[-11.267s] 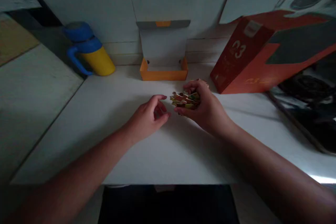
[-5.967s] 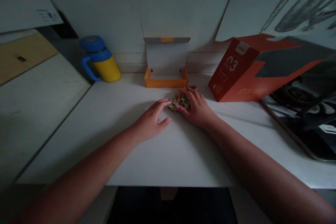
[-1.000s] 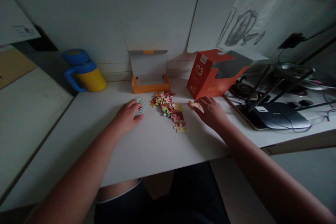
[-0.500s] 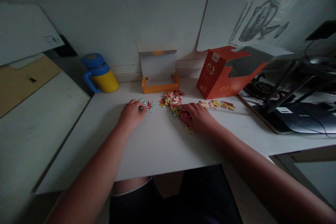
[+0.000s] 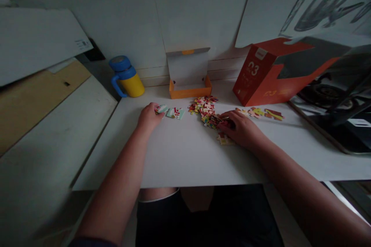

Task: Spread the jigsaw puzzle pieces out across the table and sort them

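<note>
On the left side of the white tabletop (image 5: 179, 154), my left hand (image 5: 148, 119) has its thumb and fingers closed on a pale green puzzle piece (image 5: 162, 110). Just right of it lie joined pale green and red puzzle pieces (image 5: 175, 113). A heap of loose, multicoloured puzzle pieces (image 5: 204, 108) spreads over the middle. My right hand (image 5: 242, 128) bends over the heap's right edge, thumb and fingers around some dark reddish pieces, partly hidden. A yellowish piece (image 5: 225, 139) lies under its thumb side.
An open orange box (image 5: 189, 92) stands by the wall behind the heap. Left of it is a blue and yellow jug (image 5: 133, 85); right, a large red carton (image 5: 261, 81). More puzzle pieces (image 5: 256, 112) form a row before the carton. A stove (image 5: 342, 123) borders the right side.
The view has shifted, so things sit farther right in the picture. My right hand's fingers have curled and drawn back a little over the heap. My left hand stays by the pale green pieces.
</note>
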### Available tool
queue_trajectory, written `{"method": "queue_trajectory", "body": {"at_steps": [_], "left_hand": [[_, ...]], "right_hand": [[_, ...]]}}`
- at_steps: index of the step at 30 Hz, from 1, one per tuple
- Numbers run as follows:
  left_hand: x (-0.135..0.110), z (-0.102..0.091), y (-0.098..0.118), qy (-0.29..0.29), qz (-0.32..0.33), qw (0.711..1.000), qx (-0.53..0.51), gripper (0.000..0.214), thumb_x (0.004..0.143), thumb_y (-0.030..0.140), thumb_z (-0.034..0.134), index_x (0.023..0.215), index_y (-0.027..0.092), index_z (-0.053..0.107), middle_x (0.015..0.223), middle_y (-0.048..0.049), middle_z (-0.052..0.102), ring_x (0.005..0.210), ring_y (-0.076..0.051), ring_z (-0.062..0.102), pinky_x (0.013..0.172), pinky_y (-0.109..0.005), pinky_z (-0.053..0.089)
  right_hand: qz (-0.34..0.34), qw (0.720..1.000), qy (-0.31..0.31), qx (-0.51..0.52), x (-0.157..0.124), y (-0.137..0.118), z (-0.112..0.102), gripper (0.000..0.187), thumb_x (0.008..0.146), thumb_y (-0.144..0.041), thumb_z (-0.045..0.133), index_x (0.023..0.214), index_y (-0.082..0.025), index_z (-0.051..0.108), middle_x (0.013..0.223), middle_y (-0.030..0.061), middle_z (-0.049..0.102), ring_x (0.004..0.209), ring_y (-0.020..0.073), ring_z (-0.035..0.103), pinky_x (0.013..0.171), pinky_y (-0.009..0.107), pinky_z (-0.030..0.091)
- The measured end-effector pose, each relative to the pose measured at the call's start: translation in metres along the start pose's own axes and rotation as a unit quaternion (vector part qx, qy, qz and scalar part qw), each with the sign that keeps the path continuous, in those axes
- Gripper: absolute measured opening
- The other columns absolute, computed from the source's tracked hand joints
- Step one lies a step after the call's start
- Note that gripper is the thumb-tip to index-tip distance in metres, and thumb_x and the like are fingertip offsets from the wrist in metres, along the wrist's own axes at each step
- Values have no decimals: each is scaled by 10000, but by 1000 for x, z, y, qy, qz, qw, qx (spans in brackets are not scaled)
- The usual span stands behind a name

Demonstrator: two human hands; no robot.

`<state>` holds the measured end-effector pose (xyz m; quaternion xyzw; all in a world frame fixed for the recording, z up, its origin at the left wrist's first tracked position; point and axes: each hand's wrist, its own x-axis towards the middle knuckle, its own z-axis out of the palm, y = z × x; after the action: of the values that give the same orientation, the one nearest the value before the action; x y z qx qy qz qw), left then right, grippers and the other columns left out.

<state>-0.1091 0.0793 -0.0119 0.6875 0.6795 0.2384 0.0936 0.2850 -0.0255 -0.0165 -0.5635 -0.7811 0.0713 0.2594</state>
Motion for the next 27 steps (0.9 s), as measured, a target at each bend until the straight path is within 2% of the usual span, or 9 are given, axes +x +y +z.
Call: {"method": "queue_trajectory", "body": {"at_steps": [2, 5, 9, 13, 16, 18, 21, 24, 27], "left_hand": [[2, -2, -2, 13, -13, 1000, -22, 434, 844, 305, 850, 1227, 186, 684, 1126, -104, 789, 971, -240, 756, 907, -356, 595], [7, -9, -9, 63, -25, 997, -41, 444, 838, 360, 864, 1202, 183, 682, 1093, -87, 792, 924, -224, 756, 855, -336, 586], [11, -25, -26, 119, -71, 990, 4, 407, 876, 418, 825, 1178, 186, 681, 1104, -82, 806, 961, -231, 757, 891, -347, 564], [10, -37, -41, 93, -129, 986, 58, 330, 909, 393, 779, 1122, 156, 696, 1141, -140, 801, 1074, -285, 749, 961, -402, 534], [9, -38, -44, 78, -151, 981, 89, 331, 885, 393, 792, 1109, 164, 707, 1188, -186, 773, 1146, -344, 719, 1019, -480, 538], [9, -35, -42, 91, -119, 983, 102, 370, 893, 437, 784, 1136, 168, 713, 1255, -207, 736, 1208, -367, 685, 1070, -522, 529], [9, -25, -34, 89, 9, 993, 81, 408, 941, 485, 738, 1193, 164, 711, 1313, -188, 711, 1268, -344, 657, 1157, -492, 498], [8, -11, -25, 27, 124, 991, 45, 388, 966, 399, 718, 1288, 186, 687, 1363, -143, 717, 1311, -310, 650, 1192, -440, 480], [7, -1, -19, -15, 162, 986, 34, 349, 970, 304, 705, 1310, 229, 682, 1350, -91, 741, 1276, -278, 674, 1163, -409, 501]], "right_hand": [[-3, 1000, 6, 2, 0, 0, 0, 345, 1022, -464, 622, 1231, -210, 728, 1211, 134, 732, 1090, 308, 704, 977, 427, 560], [-18, 1000, 12, 10, 0, 1, -1, 303, 1037, -450, 588, 1155, -218, 743, 1162, 130, 739, 1058, 297, 703, 960, 421, 561], [-29, 999, 19, 13, 0, 3, 0, 289, 1040, -440, 579, 1123, -221, 748, 1137, 131, 738, 1044, 295, 697, 943, 415, 559], [-32, 999, 14, 9, -1, 7, 2, 319, 1043, -471, 566, 1129, -220, 744, 1143, 143, 730, 1052, 310, 691, 943, 430, 555], [-29, 999, 15, 5, -1, 8, 3, 327, 1036, -477, 566, 1119, -215, 742, 1144, 147, 723, 1047, 311, 690, 935, 434, 554], [-27, 1000, 15, 3, -1, 8, 3, 311, 1030, -469, 573, 1104, -217, 740, 1132, 142, 723, 1034, 307, 689, 928, 434, 555], [-27, 1000, 13, 10, -1, 8, 3, 288, 1032, -463, 581, 1098, -225, 730, 1122, 135, 721, 1024, 307, 684, 921, 447, 558], [-24, 999, 11, 19, -1, 8, 2, 273, 1033, -457, 589, 1101, -226, 716, 1120, 136, 715, 1015, 313, 682, 910, 461, 559], [-22, 1000, 9, 17, -1, 8, 2, 255, 1030, -450, 597, 1094, -230, 710, 1111, 132, 710, 1013, 317, 682, 897, 466, 558]]}}
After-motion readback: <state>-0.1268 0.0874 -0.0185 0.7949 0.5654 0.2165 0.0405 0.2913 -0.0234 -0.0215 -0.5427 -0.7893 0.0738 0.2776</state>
